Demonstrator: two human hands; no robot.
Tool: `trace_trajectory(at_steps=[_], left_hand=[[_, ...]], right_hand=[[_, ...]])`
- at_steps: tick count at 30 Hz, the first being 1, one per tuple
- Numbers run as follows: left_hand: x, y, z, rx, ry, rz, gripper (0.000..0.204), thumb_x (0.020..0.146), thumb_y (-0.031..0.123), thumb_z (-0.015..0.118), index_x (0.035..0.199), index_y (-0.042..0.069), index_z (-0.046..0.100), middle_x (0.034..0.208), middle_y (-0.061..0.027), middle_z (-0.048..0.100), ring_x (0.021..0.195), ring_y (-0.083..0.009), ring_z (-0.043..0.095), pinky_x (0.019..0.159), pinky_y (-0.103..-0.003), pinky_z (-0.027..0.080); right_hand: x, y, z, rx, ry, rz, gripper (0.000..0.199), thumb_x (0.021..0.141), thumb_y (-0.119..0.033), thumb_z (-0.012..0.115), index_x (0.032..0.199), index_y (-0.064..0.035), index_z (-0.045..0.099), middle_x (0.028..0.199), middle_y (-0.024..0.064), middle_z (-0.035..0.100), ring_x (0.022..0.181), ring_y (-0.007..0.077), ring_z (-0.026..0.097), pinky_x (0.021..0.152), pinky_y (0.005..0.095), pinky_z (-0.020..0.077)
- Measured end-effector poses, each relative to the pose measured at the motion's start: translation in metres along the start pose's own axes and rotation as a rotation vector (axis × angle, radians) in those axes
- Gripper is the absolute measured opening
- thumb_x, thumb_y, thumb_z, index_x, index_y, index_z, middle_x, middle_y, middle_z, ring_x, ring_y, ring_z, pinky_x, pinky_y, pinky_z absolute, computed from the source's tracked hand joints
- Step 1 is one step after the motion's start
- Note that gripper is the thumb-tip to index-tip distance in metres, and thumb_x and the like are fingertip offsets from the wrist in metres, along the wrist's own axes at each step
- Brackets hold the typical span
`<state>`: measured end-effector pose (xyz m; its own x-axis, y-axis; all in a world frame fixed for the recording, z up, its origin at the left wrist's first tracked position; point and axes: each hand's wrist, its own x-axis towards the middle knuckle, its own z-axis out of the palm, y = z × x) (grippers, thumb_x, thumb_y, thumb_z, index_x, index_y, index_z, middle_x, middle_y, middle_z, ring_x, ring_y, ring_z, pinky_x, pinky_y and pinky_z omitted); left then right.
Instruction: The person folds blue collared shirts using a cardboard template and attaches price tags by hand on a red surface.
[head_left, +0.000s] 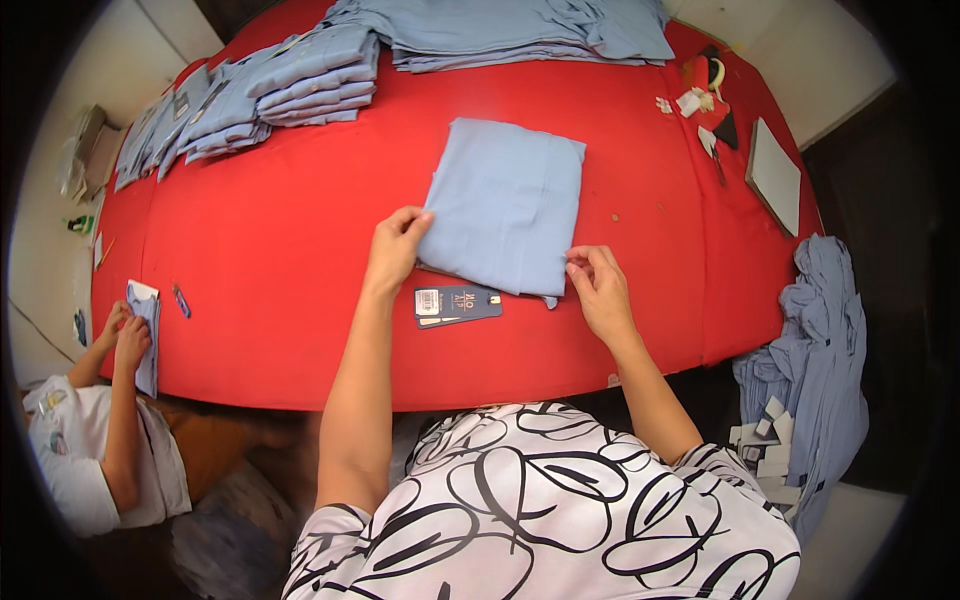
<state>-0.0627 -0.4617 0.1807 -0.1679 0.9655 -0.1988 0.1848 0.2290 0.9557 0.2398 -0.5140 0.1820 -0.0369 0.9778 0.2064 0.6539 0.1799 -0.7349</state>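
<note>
Red tabletop (280, 230) bears 1 folded garment (503, 205) touched by 2 hands (396, 248) (601, 288).

Table covered in bright red cloth (300, 250). At centre, light blue garment (505, 200) folded into neat rectangle. Just below its lower edge, dark blue tags (470, 304), overlapping. Far left, stacks of folded blue garments (315, 80) in row; along far edge, broad flat pile of blue cloth (520, 35). Far right, pale tape roll (716, 73), small white pieces (689, 102), pale rectangular slab (775, 178). Left side, small blue tool (181, 302), kind unclear.
</note>
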Motion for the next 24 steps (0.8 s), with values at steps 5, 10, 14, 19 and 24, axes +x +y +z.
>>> trace_trajectory(at_steps=[5,10,14,19,24], left_hand=[[-0.016,-0.005,-0.011,0.462,0.031,0.063,0.035,0.089,0.028,0.071,0.099,-0.005,0.067,0.108,-0.0134,0.061,0.086,-0.0222,0.061,0.075,-0.034,0.050],[-0.033,0.008,-0.007,0.668,0.067,-0.053,0.031,0.085,0.026,0.074,0.094,-0.002,0.065,0.094,-0.0141,0.064,0.085,-0.0271,0.064,0.076,-0.039,0.052],[-0.038,0.006,-0.003,0.731,0.038,0.045,0.026,0.083,0.020,0.073,0.087,-0.002,0.061,0.088,-0.0166,0.066,0.083,-0.0296,0.066,0.074,-0.040,0.052],[-0.056,0.001,-0.006,0.116,-0.027,-0.125,0.024,0.086,0.011,0.071,0.098,0.000,0.054,0.075,-0.0109,0.066,0.073,-0.0172,0.066,0.064,-0.030,0.052],[-0.088,0.082,-0.024,-0.150,-0.154,0.170,0.030,0.094,0.009,0.061,0.121,-0.005,0.056,0.083,-0.0053,0.064,0.070,-0.0095,0.058,0.066,-0.023,0.048]], right_hand=[[-0.024,0.016,0.015,0.135,-0.127,0.297,0.028,0.092,-0.021,0.068,0.107,0.0018,0.061,0.081,0.0091,0.062,0.065,0.0153,0.059,0.063,0.0307,0.0497],[-0.025,0.004,0.027,-0.094,-0.030,0.183,0.043,0.088,-0.020,0.072,0.121,0.0005,0.055,0.087,0.0125,0.064,0.071,0.0201,0.063,0.066,0.0335,0.0503],[-0.022,0.004,0.036,-0.299,0.200,-0.085,0.056,0.088,-0.017,0.070,0.137,-0.0028,0.045,0.089,0.0123,0.064,0.075,0.0223,0.064,0.069,0.0345,0.0510],[-0.018,-0.005,0.013,0.182,-0.057,0.154,0.049,0.090,-0.013,0.066,0.134,-0.0020,0.048,0.109,0.0155,0.063,0.097,0.0269,0.062,0.085,0.0373,0.0498],[0.007,-0.052,-0.084,0.659,-0.360,0.266,0.020,0.096,-0.014,0.060,0.110,-0.0016,0.066,0.091,0.0046,0.067,0.074,0.0105,0.060,0.064,0.0247,0.0496]])
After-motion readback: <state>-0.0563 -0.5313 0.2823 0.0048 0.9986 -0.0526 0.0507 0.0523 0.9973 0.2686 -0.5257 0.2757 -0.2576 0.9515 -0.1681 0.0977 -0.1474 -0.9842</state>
